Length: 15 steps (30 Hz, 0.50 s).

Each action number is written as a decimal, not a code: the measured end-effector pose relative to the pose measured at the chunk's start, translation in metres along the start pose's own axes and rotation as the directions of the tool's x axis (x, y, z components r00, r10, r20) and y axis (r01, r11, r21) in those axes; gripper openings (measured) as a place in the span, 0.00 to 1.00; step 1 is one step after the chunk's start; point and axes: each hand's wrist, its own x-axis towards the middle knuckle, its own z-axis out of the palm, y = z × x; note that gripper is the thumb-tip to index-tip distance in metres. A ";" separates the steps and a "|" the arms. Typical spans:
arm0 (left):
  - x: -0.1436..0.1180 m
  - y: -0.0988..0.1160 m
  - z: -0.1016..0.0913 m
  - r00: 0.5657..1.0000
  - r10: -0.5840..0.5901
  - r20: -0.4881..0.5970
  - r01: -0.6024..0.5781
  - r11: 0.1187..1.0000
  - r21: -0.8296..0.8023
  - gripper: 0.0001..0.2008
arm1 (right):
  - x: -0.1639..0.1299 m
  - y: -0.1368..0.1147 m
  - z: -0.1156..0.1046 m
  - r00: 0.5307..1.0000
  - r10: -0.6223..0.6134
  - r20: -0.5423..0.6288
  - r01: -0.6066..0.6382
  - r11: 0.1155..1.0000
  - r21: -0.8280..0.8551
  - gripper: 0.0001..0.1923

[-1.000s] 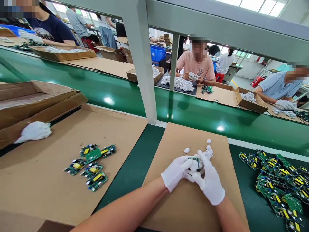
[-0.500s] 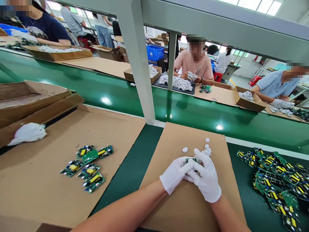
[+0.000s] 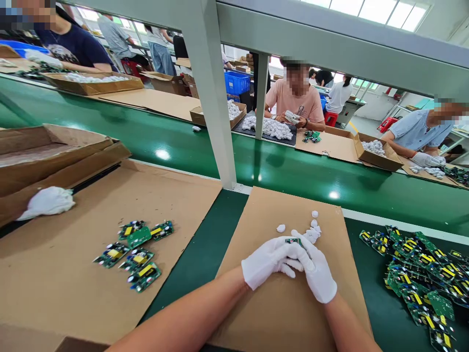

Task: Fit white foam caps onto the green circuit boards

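In white gloves, my left hand (image 3: 269, 259) and my right hand (image 3: 315, 269) meet over a cardboard sheet (image 3: 289, 313). Between them they hold a small green circuit board (image 3: 293, 241); only its top edge shows, the rest is covered by fingers. My fingers overlap and are bent around it. Just beyond my right hand lie several small white lumps (image 3: 313, 232), and a single white lump (image 3: 281, 228) sits behind my left hand.
Several circuit boards (image 3: 139, 259) lie on the left cardboard (image 3: 80, 274). A large heap of boards (image 3: 421, 274) is at right. A white glove (image 3: 49, 201) lies beside a cardboard box (image 3: 66, 166). A grey post (image 3: 216, 98) rises ahead; co-workers sit across the green belt (image 3: 176, 142).
My right hand has turned inward and its fingers have closed over those of my left. The board stays between both hands, tilted slightly differently. The view has shifted a little.
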 end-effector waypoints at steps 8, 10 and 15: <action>-0.003 0.003 0.001 0.999 0.038 0.025 -0.040 0.994 0.103 0.17 | 0.000 -0.002 -0.001 0.999 0.032 -0.029 -0.033 0.999 -0.011 0.26; -0.003 0.004 0.001 1.000 0.008 0.018 -0.009 0.998 0.062 0.20 | 0.000 -0.002 -0.002 1.000 0.016 -0.013 -0.016 1.000 0.005 0.25; -0.001 0.005 0.001 1.000 0.000 0.019 0.001 0.999 -0.048 0.18 | 0.000 0.004 0.000 0.998 -0.065 -0.007 0.065 0.993 -0.095 0.33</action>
